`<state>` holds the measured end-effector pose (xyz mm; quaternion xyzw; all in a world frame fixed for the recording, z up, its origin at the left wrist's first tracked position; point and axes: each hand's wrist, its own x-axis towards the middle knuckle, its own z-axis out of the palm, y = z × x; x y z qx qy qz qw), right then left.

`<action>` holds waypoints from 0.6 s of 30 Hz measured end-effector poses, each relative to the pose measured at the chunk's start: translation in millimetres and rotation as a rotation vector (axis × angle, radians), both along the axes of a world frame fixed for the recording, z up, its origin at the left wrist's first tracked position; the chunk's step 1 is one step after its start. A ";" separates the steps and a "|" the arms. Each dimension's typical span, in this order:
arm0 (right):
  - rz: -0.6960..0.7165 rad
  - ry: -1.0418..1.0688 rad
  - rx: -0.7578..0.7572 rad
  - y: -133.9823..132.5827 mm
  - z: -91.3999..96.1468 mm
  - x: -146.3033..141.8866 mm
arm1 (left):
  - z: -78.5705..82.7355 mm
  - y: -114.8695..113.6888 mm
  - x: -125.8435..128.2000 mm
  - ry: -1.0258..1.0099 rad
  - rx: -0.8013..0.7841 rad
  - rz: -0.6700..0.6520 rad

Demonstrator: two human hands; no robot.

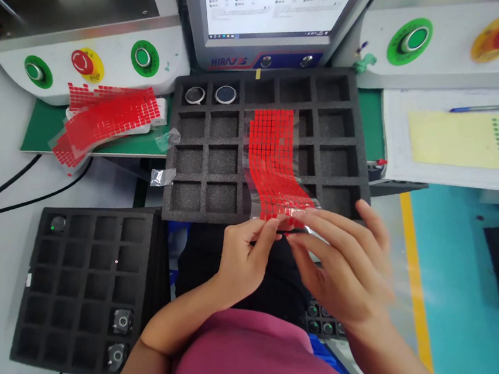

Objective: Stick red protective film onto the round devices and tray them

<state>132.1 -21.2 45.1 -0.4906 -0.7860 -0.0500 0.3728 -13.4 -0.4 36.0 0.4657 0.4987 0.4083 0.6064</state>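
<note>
My left hand (245, 261) is closed in a pinch on a small dark part (292, 231), seen almost edge-on. Fingertips of my right hand (344, 254) meet at the part's other end, with the little finger raised; what they pinch is too small to make out. Just beyond both hands, a clear sheet of small red stickers (273, 155) lies across the black foam tray (229, 209). Its near edge reaches my fingertips. Two round watch-like pieces, a left one (195, 95) and a right one (225, 94), sit in the tray's far left compartments.
More red sticker sheets (111, 121) lie on the green surface at the left. A second foam tray (76, 268), lower left, holds a few small parts. Beyond stand a monitor (259, 9) and push buttons (143, 57). Papers (448, 138) with a pen lie right.
</note>
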 end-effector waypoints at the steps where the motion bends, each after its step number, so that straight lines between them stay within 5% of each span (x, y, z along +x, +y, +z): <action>1: 0.013 0.022 -0.015 -2.2 1.2 0.5 | -0.5 -0.1 0.6 -0.043 -0.016 0.012; 7: -0.022 0.368 -0.092 -1.9 -6.9 5.1 | -2.7 -2.3 0.9 -0.068 -0.027 0.017; 18: -0.069 0.312 -0.049 7.9 -15.0 -0.9 | -3.7 -2.4 0.1 0.095 0.120 -0.010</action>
